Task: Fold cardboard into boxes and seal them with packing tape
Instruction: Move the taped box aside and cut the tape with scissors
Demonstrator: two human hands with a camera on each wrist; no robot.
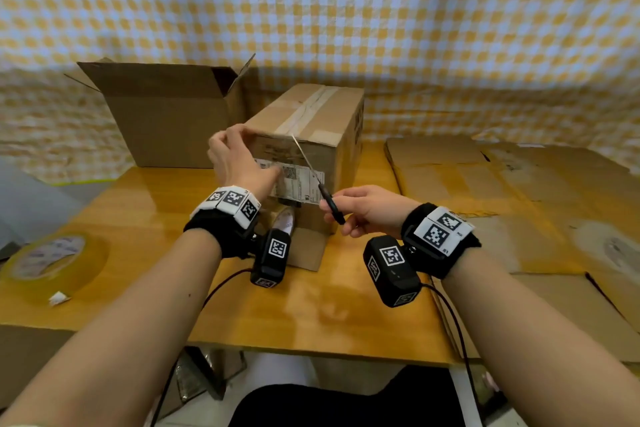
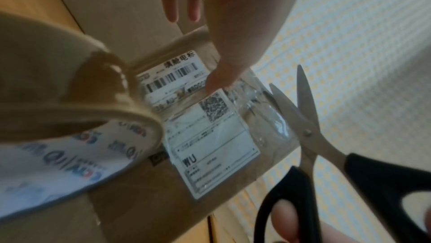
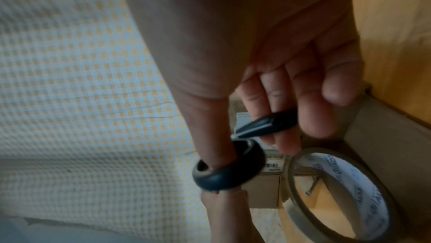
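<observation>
A closed cardboard box (image 1: 311, 114) stands mid-table, with tape along its top seam and a white shipping label (image 1: 298, 184) on its near face. My left hand (image 1: 239, 152) lies across the box's near left corner, its fingers (image 2: 182, 7) straight on the side and its thumb pressing the label (image 2: 217, 154). A tape roll (image 1: 285, 220) hangs against the near face below that hand (image 2: 233, 25). My right hand (image 1: 363, 208) grips black-handled scissors (image 1: 332, 206). The scissors (image 2: 307, 132) have parted blades pointing up beside the label. The right wrist view shows the scissors' handle loop (image 3: 233, 169) round my thumb and the tape roll (image 3: 338, 191).
A second tape roll (image 1: 59, 258) lies on the wooden table (image 1: 277, 305) at the left. An open-topped cardboard box (image 1: 166, 114) stands behind on the left. Flattened cardboard sheets (image 1: 519, 201) cover the right side. Checked cloth hangs behind.
</observation>
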